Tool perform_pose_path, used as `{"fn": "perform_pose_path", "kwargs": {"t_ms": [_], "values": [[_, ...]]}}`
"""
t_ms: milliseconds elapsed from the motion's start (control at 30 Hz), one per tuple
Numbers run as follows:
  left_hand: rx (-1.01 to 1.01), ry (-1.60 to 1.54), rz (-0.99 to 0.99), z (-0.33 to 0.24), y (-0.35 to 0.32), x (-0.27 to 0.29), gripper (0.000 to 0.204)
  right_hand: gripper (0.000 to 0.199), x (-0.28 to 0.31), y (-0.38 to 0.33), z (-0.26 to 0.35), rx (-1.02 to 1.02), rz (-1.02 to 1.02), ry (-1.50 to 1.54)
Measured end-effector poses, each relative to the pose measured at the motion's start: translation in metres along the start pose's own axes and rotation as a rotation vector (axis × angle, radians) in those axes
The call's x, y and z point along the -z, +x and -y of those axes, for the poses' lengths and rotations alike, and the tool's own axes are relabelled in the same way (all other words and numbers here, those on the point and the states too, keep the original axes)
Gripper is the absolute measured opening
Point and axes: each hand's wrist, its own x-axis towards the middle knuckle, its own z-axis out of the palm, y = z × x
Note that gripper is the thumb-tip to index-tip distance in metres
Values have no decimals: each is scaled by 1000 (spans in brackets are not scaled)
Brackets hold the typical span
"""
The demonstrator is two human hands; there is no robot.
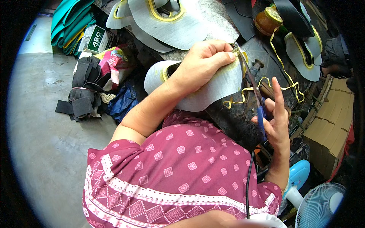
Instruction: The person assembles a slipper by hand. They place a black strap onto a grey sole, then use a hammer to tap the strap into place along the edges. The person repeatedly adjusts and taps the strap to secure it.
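Observation:
My left hand [201,62] grips a curved grey piece [218,89] with a yellow-edged opening, which looks like a shoe upper. Thumb and fingers pinch its far right edge. In my right hand [279,119] are scissors [261,116] with blue handles, the index finger stretched out beside them. Their long blades reach up to the pinched edge, close to my left fingertips; whether they touch the material I cannot tell. A thin yellow strip [294,84] winds across the dark worktable [228,117], passing behind the scissors.
Similar grey pieces [171,32] lie at the far side, and more [300,60] at the far right beside an orange-brown pot [268,21]. Folded green sheets [70,22] and a cloth bundle [87,83] are at left. Cardboard [329,117] and a fan [321,205] stand at right.

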Motion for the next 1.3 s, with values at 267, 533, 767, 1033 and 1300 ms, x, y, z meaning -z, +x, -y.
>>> {"fn": "perform_pose_path", "kwargs": {"t_ms": [267,533,767,1033,1300], "values": [[-34,35,5,-3,-6,-1,12,90,14,-8,-15,-195,-60,31],[-52,290,-35,-24,-16,0,22,98,84,10,-44,-273,-238,-799],[-280,812,-72,-64,-60,13,15,101,98,37,-81,-82,-147,-975],[-491,619,-341,-114,-105,30,15,83,72,36,-28,90,-278,-732],[-321,508,174,-136,-103,49,28,82,6,54,-4,236,20,-601]]}}
